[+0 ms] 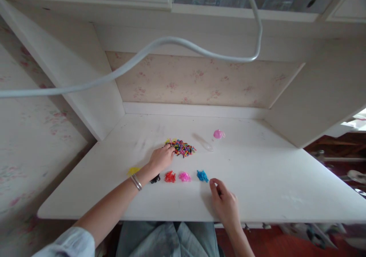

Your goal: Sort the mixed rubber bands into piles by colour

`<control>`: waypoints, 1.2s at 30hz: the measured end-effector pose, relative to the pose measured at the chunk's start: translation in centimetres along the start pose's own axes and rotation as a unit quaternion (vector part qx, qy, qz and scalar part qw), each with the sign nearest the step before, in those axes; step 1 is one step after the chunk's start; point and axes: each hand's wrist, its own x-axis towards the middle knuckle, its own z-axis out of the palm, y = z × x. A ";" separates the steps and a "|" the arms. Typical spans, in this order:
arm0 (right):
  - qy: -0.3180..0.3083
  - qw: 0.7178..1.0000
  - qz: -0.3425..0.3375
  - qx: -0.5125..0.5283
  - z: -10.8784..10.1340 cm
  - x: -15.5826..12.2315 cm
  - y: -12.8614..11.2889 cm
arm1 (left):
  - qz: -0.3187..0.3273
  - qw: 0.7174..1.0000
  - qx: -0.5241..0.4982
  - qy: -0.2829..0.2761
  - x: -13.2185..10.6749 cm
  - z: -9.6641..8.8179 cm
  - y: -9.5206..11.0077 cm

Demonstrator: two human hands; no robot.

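Note:
At the left edge of a mixed heap of small colourful rubber bands [184,149], my left hand [162,159] reaches in with bent fingers drawn together. What lies between its fingertips is hidden. My right hand [225,202] rests by the table's front edge, thumb and forefinger pressed together beside a blue rubber band pile [202,176]; anything in that pinch is too small to see. Along the same row lie a pink pile [184,176], a red pile [170,176], a black pile [155,179] and a yellow pile [133,171]. My left wrist and forearm partly cover the last two.
Behind the heap lie a clear, tube-like plastic bag [204,142] and a small pink item [219,134] on the white table [257,165]. Side panels and a back wall enclose the table. A white cable [171,40] hangs across the view, below a shelf holding bottles.

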 end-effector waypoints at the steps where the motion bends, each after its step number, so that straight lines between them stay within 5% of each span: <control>1: 0.001 1.000 -0.004 0.001 0.0 0.0 0.0 | 0.002 1.000 0.005 -0.005 0.3 0.1 -0.1; 36: -0.008 1.000 -0.021 -0.008 0.0 0.0 0.0 | -0.016 0.999 0.052 -0.006 1.0 -0.5 -1.5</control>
